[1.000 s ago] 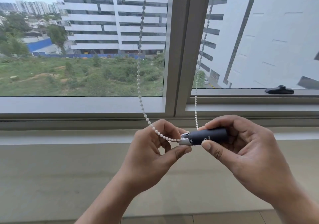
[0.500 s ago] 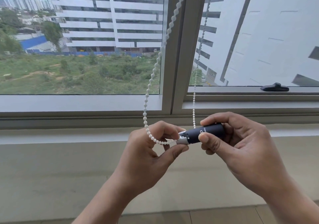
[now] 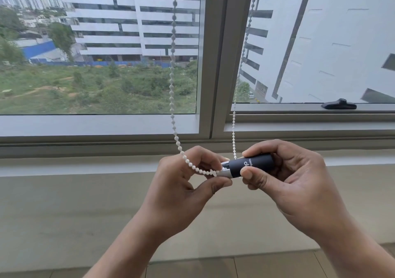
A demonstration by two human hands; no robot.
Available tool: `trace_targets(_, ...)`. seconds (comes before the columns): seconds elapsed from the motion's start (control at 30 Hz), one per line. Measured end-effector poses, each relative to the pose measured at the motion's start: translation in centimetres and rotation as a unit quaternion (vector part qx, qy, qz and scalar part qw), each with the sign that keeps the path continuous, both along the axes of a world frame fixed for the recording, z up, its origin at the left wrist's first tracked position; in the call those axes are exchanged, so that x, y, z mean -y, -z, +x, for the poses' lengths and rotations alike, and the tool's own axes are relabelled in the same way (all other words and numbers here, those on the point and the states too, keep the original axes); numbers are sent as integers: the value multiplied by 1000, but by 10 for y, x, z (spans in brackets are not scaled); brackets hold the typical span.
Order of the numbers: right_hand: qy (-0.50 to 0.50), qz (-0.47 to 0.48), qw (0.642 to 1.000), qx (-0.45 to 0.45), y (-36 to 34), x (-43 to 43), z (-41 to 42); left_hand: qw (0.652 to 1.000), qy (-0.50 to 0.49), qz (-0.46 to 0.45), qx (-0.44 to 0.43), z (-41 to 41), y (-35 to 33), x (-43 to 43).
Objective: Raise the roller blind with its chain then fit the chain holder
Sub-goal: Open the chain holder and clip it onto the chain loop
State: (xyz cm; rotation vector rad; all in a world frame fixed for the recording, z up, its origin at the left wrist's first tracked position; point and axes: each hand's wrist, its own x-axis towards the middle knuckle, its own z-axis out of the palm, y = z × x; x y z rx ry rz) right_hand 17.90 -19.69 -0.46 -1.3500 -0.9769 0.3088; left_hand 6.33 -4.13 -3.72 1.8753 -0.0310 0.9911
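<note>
A white beaded chain (image 3: 172, 89) hangs in a loop in front of the window; its second strand (image 3: 234, 125) drops just right of the mullion. The loop's bottom runs into the silver end of a dark cylindrical chain holder (image 3: 250, 165), which lies horizontally between my hands. My left hand (image 3: 188, 183) pinches the chain's beads right at the holder's silver tip. My right hand (image 3: 286, 177) grips the dark body of the holder with thumb and fingers. The blind itself is out of view above.
A grey window frame with a vertical mullion (image 3: 215, 59) stands behind the chain. A black window handle (image 3: 338, 104) sits on the right sash. Below runs a pale sill (image 3: 74, 168) and wall, with floor tiles at the bottom edge.
The left strand of the chain swung right half a second ago and now hangs nearly straight again. Both hands stay together on the holder and chain.
</note>
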Motion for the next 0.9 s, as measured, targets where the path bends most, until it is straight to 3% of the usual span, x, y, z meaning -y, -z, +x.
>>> trace_targets(0.33,-8,10,1000,3,5,1,0,996,24,-86,-15,3,5,4)
trace_targets(0.57,3,27,1000,14,2,2,-1,995,17,-85,-55,5,4,7)
trace_targets(0.9,-14,36,999,4,0,4,-4,977,100,-158,-99,-2,-6,12)
